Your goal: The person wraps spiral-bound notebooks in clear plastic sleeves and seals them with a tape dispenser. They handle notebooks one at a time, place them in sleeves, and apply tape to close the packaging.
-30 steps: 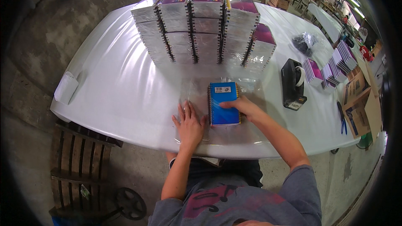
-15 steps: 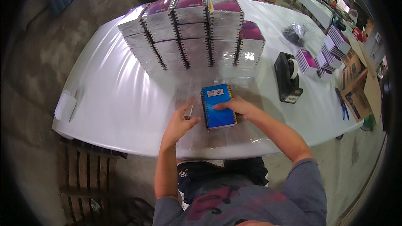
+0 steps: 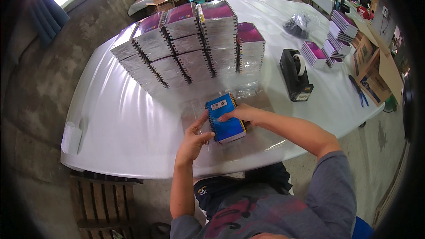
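A small stack of blue-covered spiral notebooks (image 3: pixel 227 129) lies slightly turned in front of me, a dark coil along its left side and a yellow one on its right. My right hand (image 3: pixel 241 114) grips it from the right, thumb across the top cover and fingers down at the far side. Against the left coil, my left hand (image 3: pixel 197 137) curves with fingertips and thumb touching the edge. Under the stack spreads a sheet of clear plastic film (image 3: pixel 190 111), part of it raised by my left fingers.
Beyond stand tall rows of wrapped purple-covered notebooks (image 3: pixel 183 46). To the right are a black tape dispenser (image 3: pixel 290 79), blue-handled cutters (image 3: pixel 363 97), smaller notebook piles (image 3: pixel 313 54), a clear plastic bag (image 3: pixel 297 25) and an open cardboard box (image 3: pixel 376 77). White paper (image 3: pixel 71 138) lies at the left edge.
My left hand has closed in from beside the notebooks to touch their left edge. The stack is tilted a little more. My view has shifted, so the table sits differently in it.
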Demonstrator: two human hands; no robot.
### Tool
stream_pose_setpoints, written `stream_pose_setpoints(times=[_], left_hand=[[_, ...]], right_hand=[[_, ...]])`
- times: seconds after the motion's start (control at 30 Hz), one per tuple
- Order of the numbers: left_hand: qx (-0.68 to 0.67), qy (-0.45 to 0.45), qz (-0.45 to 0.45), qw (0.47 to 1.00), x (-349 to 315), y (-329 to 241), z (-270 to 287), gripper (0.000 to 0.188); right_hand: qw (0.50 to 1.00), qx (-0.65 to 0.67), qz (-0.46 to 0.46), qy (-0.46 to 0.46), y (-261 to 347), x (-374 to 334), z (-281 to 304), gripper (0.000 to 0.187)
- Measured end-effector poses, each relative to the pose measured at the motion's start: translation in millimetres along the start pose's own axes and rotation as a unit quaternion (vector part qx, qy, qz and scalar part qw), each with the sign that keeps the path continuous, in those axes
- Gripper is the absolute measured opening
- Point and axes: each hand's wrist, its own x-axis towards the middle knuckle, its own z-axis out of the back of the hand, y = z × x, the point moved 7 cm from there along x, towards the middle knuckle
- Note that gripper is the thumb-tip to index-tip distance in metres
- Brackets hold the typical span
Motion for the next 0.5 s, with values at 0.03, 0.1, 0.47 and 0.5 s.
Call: stream_pose_setpoints(times=[0.03,0.1,0.47,0.5], left_hand=[[0.005,-0.01,-0.006,1.0,-1,2,3,0.088],[0.016,-0.029,-0.017,0.999,-2,3,4,0.09],[0.129,-0.051,-0.077,0.987,2,-8,-12,0.098],[0.155,-0.053,-0.083,0.983,1,-12,-16,0.099]], right_hand=[[1.0,-0.001,-0.003,-0.005,-1,1,0,0.055],[1.0,0.001,-0.013,-0.01,-3,2,0,0.055],[1.0,-0.003,0.005,-0.025,8,-13,-3,0.056],[1.0,-0.003,0.007,-0.025,10,-17,-4,0.055]])
